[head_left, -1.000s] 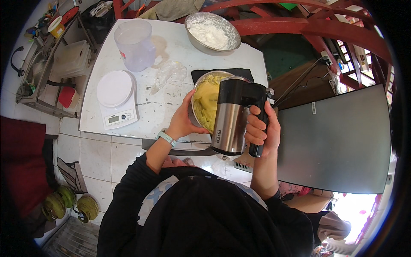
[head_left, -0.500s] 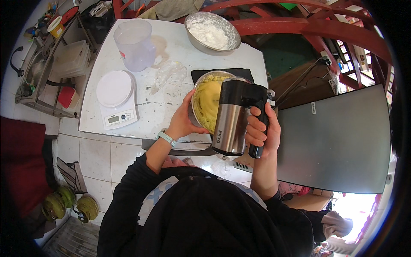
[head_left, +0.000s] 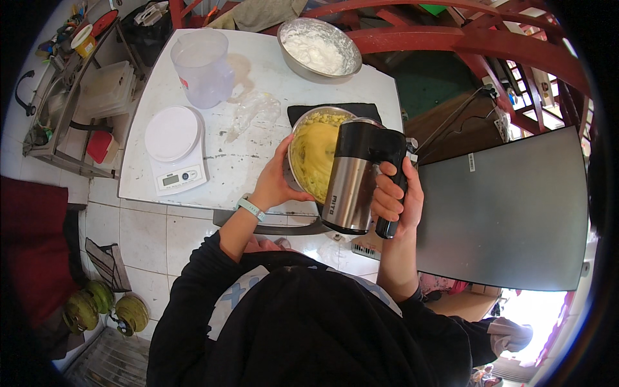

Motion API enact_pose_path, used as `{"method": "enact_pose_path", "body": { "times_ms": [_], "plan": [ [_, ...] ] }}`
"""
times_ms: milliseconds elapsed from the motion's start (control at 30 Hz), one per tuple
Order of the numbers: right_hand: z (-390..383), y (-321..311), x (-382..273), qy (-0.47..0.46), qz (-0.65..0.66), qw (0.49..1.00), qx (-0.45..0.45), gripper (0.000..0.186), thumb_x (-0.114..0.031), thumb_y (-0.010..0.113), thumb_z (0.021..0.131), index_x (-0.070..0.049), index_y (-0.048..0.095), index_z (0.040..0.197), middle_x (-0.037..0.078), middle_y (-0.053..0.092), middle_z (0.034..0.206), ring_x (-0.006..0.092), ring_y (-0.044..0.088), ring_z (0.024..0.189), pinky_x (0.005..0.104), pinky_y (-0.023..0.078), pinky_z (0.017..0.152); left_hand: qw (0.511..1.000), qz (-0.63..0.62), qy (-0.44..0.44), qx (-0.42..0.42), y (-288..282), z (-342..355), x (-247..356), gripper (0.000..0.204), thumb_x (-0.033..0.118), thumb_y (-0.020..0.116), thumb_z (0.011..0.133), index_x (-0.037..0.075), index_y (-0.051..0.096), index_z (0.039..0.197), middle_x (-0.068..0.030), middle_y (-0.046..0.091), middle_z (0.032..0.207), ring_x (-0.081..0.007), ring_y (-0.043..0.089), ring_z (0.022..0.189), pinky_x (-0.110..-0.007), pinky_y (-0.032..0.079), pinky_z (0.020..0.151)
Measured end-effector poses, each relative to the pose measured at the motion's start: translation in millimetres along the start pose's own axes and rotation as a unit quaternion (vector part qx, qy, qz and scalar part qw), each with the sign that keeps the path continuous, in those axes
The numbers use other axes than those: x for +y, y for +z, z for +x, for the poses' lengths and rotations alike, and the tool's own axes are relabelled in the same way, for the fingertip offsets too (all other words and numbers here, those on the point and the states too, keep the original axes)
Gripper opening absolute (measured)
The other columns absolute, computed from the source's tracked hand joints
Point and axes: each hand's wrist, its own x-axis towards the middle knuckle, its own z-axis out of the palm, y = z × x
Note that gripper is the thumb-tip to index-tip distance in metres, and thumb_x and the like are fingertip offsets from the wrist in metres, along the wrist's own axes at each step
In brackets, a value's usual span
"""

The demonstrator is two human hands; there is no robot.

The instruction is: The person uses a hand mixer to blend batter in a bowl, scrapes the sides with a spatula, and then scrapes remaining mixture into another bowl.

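Note:
My left hand (head_left: 277, 180), with a pale band on its wrist, is wrapped round the left side of a steel bowl (head_left: 327, 110) of yellow mixture (head_left: 313, 151). The bowl sits on a black mat (head_left: 366, 110) at the table's front edge. My right hand (head_left: 403, 197) grips the black handle of a steel-and-black electric hand mixer (head_left: 346, 193), which is held over the bowl's right side and hides part of it. The mixer's beaters are out of sight behind its body.
On the white table (head_left: 148, 87) are a scale (head_left: 173, 135), plastic jug (head_left: 200, 71), crumpled clear bag (head_left: 255, 113) and bowl of white powder (head_left: 316, 51). A glossy grey surface (head_left: 500, 206) lies right, a metal rack (head_left: 97, 116) left, gas cylinders (head_left: 129, 315) lower left.
The mixer and my right hand have shifted slightly to the right. The swirl of yellow mixture looks different. My left hand has stayed on the bowl.

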Motion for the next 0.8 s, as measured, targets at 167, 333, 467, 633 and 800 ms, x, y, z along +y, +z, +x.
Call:
{"method": "enact_pose_path", "body": {
  "times_ms": [167,333,467,633,800],
  "plan": [
    [1.0,0.5,0.7,0.001,0.009,1.0,-0.001,0.033,-0.038,0.037,0.096,-0.008,0.048,0.091,-0.002,0.04,0.057,0.0065,0.034,0.037,0.0216,0.031,0.03,1.0,0.001,-0.003,-0.001,-0.7,0.3,2.3,0.127,0.033,0.09,0.041,0.008,0.016,0.141,-0.0194,0.036,0.138,-0.0332,0.037,0.127,-0.038,0.031,0.105],
    [2.1,-0.1,2.2,0.004,0.006,1.0,-0.01,0.033,-0.039,0.038,0.096,-0.008,0.048,0.09,-0.002,0.04,0.057,0.0065,0.035,0.037,0.0215,0.031,0.031,1.0,-0.006,-0.008,0.0,-0.7,0.3,2.9,0.126,0.033,0.09,0.041,0.008,0.017,0.141,-0.0188,0.035,0.138,-0.0322,0.036,0.127,-0.037,0.031,0.105],
    [4.8,3.1,4.9,0.014,-0.001,1.0,-0.009,0.033,-0.039,0.038,0.096,-0.008,0.048,0.09,-0.002,0.041,0.057,0.0064,0.035,0.037,0.0214,0.031,0.031,1.0,-0.006,-0.007,0.002,-0.8,0.7,4.3,0.125,0.033,0.09,0.042,0.007,0.018,0.14,-0.0186,0.035,0.138,-0.0316,0.036,0.128,-0.037,0.03,0.106],
    [6.0,4.2,4.8,0.015,0.0,1.0,-0.006,0.032,-0.038,0.039,0.095,-0.008,0.048,0.09,-0.002,0.041,0.057,0.0064,0.035,0.037,0.0214,0.031,0.031,1.0,-0.003,-0.014,-0.001,-1.1,1.4,7.4,0.125,0.031,0.091,0.042,0.007,0.017,0.14,-0.019,0.035,0.138,-0.0315,0.036,0.128,-0.037,0.03,0.106],
    [6.0,5.8,5.9,0.019,-0.009,1.0,-0.004,0.032,-0.038,0.039,0.096,-0.008,0.048,0.09,-0.002,0.041,0.057,0.0063,0.034,0.037,0.0215,0.031,0.031,1.0,0.002,-0.017,-0.003,-2.4,0.9,6.6,0.125,0.029,0.09,0.043,0.008,0.016,0.141,-0.0195,0.035,0.138,-0.0325,0.036,0.128,-0.037,0.03,0.106]
  ]
}}
